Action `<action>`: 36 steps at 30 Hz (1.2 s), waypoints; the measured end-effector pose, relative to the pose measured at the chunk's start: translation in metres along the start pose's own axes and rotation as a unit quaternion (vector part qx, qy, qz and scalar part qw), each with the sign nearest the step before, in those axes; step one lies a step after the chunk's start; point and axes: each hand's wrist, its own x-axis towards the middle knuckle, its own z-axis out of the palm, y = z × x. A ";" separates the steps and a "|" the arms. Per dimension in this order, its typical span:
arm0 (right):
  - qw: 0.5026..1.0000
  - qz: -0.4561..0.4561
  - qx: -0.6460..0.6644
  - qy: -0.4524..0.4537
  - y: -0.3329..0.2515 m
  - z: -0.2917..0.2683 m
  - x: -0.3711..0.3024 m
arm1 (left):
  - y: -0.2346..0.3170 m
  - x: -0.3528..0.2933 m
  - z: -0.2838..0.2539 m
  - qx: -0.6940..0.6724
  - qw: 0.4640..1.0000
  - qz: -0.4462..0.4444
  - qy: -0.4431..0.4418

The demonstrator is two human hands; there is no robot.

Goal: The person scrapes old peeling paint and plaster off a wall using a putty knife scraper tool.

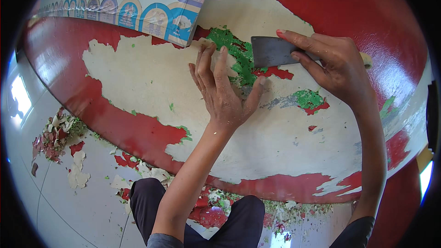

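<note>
Right hand (337, 66) clamped on scraper (271, 51) — left hand (223, 94) spread flat, just below-left.

Left hand (223, 93) splayed flat; right hand (333, 66) pinched shut.

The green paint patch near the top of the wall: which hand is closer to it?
Left. The left hand lies flat with its fingertips on the green paint patch; the right hand holds the scraper just beside it.
</note>
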 end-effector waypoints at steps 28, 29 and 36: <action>0.999 -0.033 0.038 -0.020 0.002 -0.002 0.003 | -0.005 -0.004 0.000 0.012 1.000 0.004 0.005; 0.999 -0.026 0.024 -0.026 0.001 -0.002 0.003 | -0.006 -0.005 -0.001 0.013 1.000 0.010 0.001; 0.998 -0.001 0.041 0.039 0.002 0.003 -0.001 | 0.001 -0.001 -0.006 -0.006 1.000 0.022 -0.018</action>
